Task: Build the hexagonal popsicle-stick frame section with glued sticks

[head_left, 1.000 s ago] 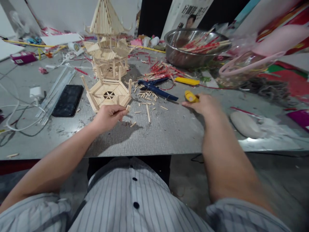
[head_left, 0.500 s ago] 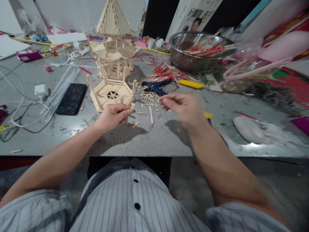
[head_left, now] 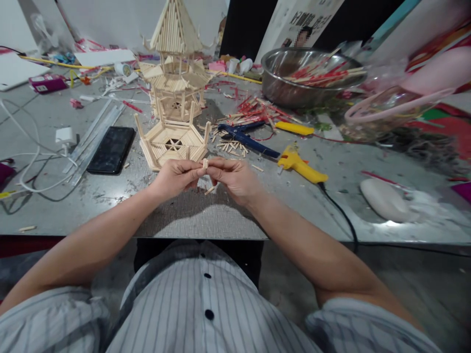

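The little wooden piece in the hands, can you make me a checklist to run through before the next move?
1. Wooden piece held: ok. The fingers of the left hand and the right hand meet at it.
2. Glue gun put down: ok. It lies on the table, apart from both hands.
3. Glue on the piece: cannot tell. It is too small and partly covered.
4. Stick base the right way up: ok. It sits just beyond the hands, posts pointing up.
5. Loose bits tidied away: not ok. Short sticks lie scattered beside the blue pliers.
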`<state>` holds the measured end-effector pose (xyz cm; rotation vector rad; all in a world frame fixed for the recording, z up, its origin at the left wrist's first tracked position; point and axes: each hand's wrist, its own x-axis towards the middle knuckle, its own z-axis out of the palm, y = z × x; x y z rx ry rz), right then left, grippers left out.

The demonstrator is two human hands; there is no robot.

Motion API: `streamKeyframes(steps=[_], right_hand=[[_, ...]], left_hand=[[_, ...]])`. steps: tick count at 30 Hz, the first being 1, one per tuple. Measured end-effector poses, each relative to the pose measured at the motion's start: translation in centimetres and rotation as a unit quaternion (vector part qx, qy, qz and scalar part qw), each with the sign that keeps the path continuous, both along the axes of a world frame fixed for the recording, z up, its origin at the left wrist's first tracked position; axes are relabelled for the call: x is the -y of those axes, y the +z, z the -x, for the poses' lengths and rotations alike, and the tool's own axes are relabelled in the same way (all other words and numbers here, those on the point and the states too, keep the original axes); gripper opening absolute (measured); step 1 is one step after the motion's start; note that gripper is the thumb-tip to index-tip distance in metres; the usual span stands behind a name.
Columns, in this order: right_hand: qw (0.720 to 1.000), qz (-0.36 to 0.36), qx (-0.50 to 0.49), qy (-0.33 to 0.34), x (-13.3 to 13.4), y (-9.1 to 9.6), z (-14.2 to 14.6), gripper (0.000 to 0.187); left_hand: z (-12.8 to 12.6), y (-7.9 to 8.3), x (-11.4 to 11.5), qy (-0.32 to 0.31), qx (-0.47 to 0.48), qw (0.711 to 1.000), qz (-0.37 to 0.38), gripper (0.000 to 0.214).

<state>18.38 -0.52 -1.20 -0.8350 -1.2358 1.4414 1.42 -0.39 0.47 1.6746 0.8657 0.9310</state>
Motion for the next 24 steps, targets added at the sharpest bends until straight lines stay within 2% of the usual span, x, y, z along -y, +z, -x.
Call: streamKeyframes(steps=[6,14,24], right_hand=[[1.0,0.004,-0.001,0.007,-0.03,0.11,-0.08,0.023],[0.998,0.037,-0.034,0.033,0.16,0.19,-0.19,0.025],[0.997,0.039,-0.023,0.056,0.06,0.13,-0.24,0.033]], left_hand=[[0.06,0.15,0.04,-0.015,-0.013,1.0,0.005,0.043],[0.18,-0.53,-0.37,-0.065,0.013,0.996,0.06,0.046],[-0.14,-0.2,-0.38,-0.046,0.024,0.994,0.097,0.048]])
